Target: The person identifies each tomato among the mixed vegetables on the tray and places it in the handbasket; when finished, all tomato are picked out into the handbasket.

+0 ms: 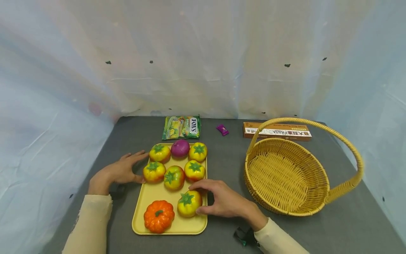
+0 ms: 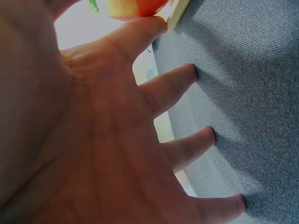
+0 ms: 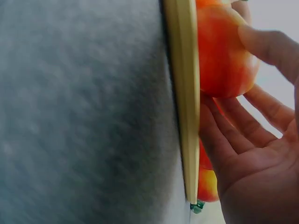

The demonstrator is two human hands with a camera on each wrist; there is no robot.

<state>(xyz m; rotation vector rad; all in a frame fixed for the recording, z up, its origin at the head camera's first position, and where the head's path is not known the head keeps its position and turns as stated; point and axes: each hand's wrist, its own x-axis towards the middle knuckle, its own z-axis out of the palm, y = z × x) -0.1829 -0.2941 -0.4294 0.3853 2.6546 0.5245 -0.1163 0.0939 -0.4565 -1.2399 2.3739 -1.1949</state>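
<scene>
A yellow tray [image 1: 144, 208] holds several yellow-red persimmons with green leafy tops, a purple onion [image 1: 180, 148] and an orange pumpkin [image 1: 159, 216]. My right hand [image 1: 222, 198] reaches over the tray's right edge and grips the nearest persimmon [image 1: 187, 204], thumb on its near side and fingers round the far side. In the right wrist view the thumb [image 3: 268, 46] lies against its red skin. My left hand [image 1: 122, 170] is spread at the tray's left edge, beside a persimmon [image 1: 154, 172]. Its fingertips rest on the grey cloth in the left wrist view.
Right of the tray stands a wicker basket [image 1: 252, 187] with a tall handle. Along the back lie a green FOX'S packet [image 1: 182, 127], a small purple sweet [image 1: 222, 129] and a pasta box [image 1: 277, 131]. A dark object [image 1: 242, 235] lies by the right wrist.
</scene>
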